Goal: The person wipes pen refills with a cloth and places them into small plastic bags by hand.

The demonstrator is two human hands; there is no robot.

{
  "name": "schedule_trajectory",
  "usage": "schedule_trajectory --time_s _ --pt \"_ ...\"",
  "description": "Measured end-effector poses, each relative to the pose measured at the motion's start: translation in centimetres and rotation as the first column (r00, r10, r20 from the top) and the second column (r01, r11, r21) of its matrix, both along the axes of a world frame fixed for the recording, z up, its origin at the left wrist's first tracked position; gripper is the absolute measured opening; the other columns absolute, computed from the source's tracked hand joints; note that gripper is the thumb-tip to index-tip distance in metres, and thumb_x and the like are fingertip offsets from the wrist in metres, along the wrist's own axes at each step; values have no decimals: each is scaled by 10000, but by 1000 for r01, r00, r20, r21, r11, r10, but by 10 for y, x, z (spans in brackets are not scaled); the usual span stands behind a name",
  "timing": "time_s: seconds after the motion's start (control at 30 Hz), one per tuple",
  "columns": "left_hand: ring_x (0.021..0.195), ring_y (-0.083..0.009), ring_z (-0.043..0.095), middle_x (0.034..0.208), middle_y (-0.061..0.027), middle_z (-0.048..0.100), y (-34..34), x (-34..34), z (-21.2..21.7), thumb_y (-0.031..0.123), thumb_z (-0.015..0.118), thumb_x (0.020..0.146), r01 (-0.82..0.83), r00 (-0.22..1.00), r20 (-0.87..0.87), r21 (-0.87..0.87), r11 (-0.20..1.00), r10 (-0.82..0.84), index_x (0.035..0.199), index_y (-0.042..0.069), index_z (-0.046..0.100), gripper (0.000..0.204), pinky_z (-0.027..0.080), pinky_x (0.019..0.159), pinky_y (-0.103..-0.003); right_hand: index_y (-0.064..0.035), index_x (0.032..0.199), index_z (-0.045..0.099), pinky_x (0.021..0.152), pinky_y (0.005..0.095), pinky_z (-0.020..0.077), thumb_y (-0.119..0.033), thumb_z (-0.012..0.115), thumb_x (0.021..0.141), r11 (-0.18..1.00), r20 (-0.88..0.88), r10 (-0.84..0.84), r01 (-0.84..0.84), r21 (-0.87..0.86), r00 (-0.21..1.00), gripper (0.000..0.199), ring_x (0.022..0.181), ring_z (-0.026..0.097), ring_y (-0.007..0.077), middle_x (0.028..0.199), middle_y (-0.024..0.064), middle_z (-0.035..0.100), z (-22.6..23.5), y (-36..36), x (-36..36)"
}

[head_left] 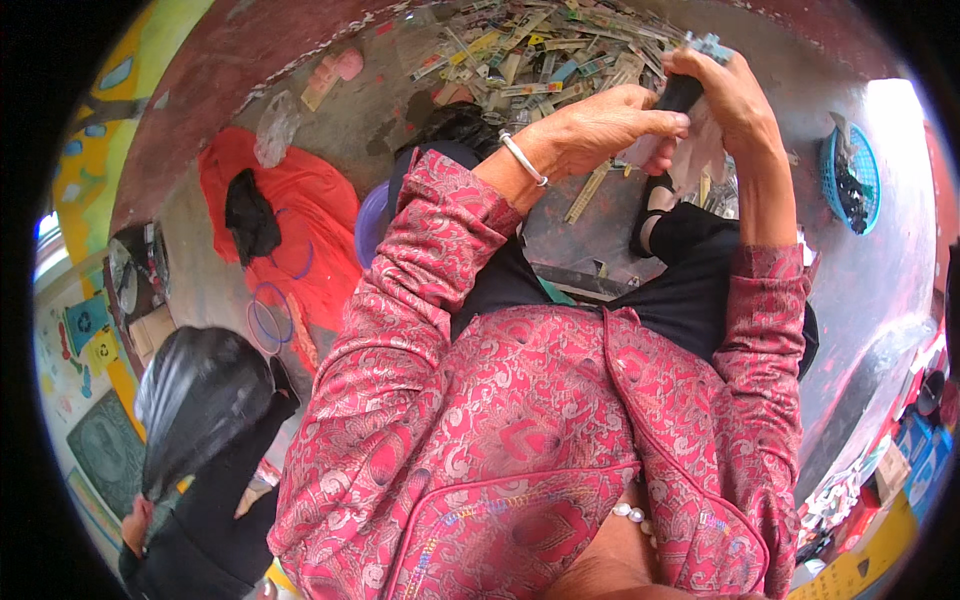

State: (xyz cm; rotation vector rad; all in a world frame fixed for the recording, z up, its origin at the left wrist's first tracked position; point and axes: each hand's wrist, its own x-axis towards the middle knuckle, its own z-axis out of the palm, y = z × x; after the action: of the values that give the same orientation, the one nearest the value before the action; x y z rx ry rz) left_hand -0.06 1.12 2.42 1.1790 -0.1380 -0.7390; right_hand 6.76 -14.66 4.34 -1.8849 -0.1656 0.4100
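My right hand (735, 100) is closed around a small dark bundle (681, 93). Grey-blue toothed pieces (709, 45) stick out above its fingers. My left hand (605, 128), a white bangle (523, 160) at its wrist, comes in from the left with its fingers curled and thumb against the bundle's lower end. Clear, thin plastic (700, 155) hangs below the bundle between the two hands. The bundle's exact kind cannot be made out, as the fingers cover much of it. Both hands are raised over the floor, beyond my knees.
A heap of flat printed strips (545, 60) spreads along the far wall. To the right stands a blue basket (850, 180) with dark pieces inside. At left lie a red sheet (320, 200), a black cloth (250, 215) and a purple basin (371, 225). A person in black (200, 530) is lower left.
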Motion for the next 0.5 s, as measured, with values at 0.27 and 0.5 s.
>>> schedule_trajectory --time_s 0.27,0.5 --pt "480 -29 306 637 44 376 3 2 3 233 464 903 -151 924 -382 -330 932 15 897 34 488 201 281 449 -156 -1 810 594 561 258 404 -417 585 801 943 -98 -172 192 270 980 415 598 499 135 709 5 563 3 -15 22" --pt "485 -20 345 649 36 401 -10 1 0 233 476 895 -63 966 -258 -182 981 14 847 40 464 199 338 461 -155 -1 781 556 568 303 451 -149 586 770 977 698 -200 88 193 687 151 632 576 219 707 127 576 18 30 -15"
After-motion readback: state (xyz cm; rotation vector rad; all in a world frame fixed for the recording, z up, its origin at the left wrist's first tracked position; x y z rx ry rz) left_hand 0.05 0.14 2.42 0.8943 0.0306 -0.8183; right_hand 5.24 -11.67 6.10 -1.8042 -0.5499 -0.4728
